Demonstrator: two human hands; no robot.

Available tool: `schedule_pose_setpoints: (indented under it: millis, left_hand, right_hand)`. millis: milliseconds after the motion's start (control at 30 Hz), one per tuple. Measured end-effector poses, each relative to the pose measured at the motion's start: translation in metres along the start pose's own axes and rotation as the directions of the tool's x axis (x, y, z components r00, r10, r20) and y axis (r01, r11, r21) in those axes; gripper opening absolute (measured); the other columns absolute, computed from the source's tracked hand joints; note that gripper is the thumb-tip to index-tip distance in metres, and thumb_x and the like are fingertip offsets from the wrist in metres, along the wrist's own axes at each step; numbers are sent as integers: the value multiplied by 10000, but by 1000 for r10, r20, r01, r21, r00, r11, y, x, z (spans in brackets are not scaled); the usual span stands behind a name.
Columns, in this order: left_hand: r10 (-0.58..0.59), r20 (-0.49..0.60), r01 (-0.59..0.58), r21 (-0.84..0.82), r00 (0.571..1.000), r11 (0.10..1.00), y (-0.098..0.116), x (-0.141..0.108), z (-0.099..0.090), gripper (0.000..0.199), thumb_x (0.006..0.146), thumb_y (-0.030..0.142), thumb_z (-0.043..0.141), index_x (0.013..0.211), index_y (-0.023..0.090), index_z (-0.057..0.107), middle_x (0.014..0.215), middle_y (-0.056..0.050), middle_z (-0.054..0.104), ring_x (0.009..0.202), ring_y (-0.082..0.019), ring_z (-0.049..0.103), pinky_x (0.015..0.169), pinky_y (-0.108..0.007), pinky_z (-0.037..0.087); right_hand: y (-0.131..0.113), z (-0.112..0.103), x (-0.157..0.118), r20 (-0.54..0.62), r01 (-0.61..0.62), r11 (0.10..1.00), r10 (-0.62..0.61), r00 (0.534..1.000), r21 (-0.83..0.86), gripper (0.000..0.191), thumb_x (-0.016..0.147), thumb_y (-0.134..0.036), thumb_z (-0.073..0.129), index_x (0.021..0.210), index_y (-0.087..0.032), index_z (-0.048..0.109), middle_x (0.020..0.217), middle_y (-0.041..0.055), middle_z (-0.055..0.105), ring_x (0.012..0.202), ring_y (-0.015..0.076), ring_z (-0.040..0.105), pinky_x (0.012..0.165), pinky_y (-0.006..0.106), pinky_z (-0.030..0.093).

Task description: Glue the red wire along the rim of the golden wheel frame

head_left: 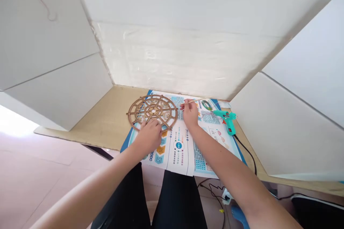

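Observation:
A round brown openwork wheel, with spokes and cut-out patterns, lies flat on printed paper sheets. My left hand is over its near side, fingers bent and gripping the rim area; the fingertips are partly hidden. Just right of the wheel, my right hand is closed on a thin pale stick, which slants up to the right with its other end near the wheel's right edge. A turquoise glue gun rests on the paper's right side, its nozzle pointing left toward my right hand.
The brown board tabletop is boxed in by a white back wall and white side panels. A black cord runs from the glue gun over the front edge. Below are a white power socket and tangled cables.

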State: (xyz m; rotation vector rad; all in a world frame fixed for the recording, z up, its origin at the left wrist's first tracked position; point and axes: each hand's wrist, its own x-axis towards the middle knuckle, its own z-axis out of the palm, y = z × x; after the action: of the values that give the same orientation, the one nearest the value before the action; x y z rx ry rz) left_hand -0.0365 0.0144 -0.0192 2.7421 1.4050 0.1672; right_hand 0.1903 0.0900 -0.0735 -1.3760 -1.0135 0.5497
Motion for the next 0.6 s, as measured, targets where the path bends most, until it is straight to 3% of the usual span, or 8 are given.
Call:
schedule_pose_setpoints:
  millis: [100, 167, 267, 333, 433, 533, 600]
  left_hand:
    - [-93, -78, 93, -2, 993, 996, 11, -52, -1, 185, 980, 332, 637, 991, 149, 666, 1057, -56, 684, 1043, -211, 652, 966, -443, 557]
    - [-118, -143, 117, -17, 983, 993, 19, -92, 2, 155, 991, 223, 530, 908, 170, 650, 997, -60, 672, 1005, -221, 649, 917, -420, 535]
    - [-121, -261, 117, -29, 958, 993, 24, -147, 16, 252, 1015, 249, 425, 939, 207, 661, 1031, -82, 686, 993, -231, 656, 910, -409, 496]
    - [-99, -347, 98, -22, 933, 995, 21, -175, 29, 260, 1024, 275, 414, 998, 228, 669, 1105, -81, 705, 1091, -247, 655, 944, -414, 481]
    - [-78, -475, 95, 11, 877, 995, 12, -200, 44, 234, 1005, 319, 477, 1118, 244, 668, 1222, -93, 718, 1111, -275, 670, 923, -433, 499]
    - [-54, -558, 51, -20, 828, 998, 13, -213, 42, 517, 974, 324, 552, 1484, 272, 486, 1457, -112, 632, 1263, -302, 645, 943, -459, 571]
    - [-61, -566, -59, -191, 822, 980, 25, -223, 30, 674, 958, 322, 580, 1590, 340, 347, 1497, -88, 607, 1340, -295, 614, 986, -451, 607]
  right_hand:
    - [-4, -7, 1, 41, 71, 992, -67, 997, -100, 360, 1012, -413, 643, 1273, -166, 630, 1253, 100, 657, 1063, 226, 674, 913, 440, 600]
    - [-6, -12, 1, 81, 120, 977, -107, 991, -175, 358, 1013, -407, 642, 1286, -176, 629, 1292, 106, 645, 1104, 236, 663, 943, 456, 591]
    - [-9, -16, -4, 175, 191, 939, -145, 974, -286, 353, 1017, -399, 635, 1303, -193, 627, 1336, 112, 629, 1145, 243, 650, 977, 469, 579]
    - [-13, -17, -9, 249, 230, 907, -146, 957, -353, 356, 1016, -395, 638, 1311, -196, 625, 1350, 113, 623, 1156, 246, 648, 983, 472, 578]
    - [-22, -16, -16, 336, 268, 859, -121, 934, -437, 364, 1013, -395, 643, 1313, -190, 622, 1338, 112, 628, 1142, 245, 654, 969, 468, 585]
    - [-32, -15, -20, 399, 304, 812, -97, 912, -497, 348, 1015, -395, 640, 1296, -189, 630, 1324, 110, 635, 1127, 238, 658, 960, 459, 588]
    - [-38, -13, -21, 436, 332, 781, -85, 896, -530, 349, 1014, -395, 642, 1295, -188, 631, 1327, 110, 634, 1133, 240, 656, 963, 462, 587]
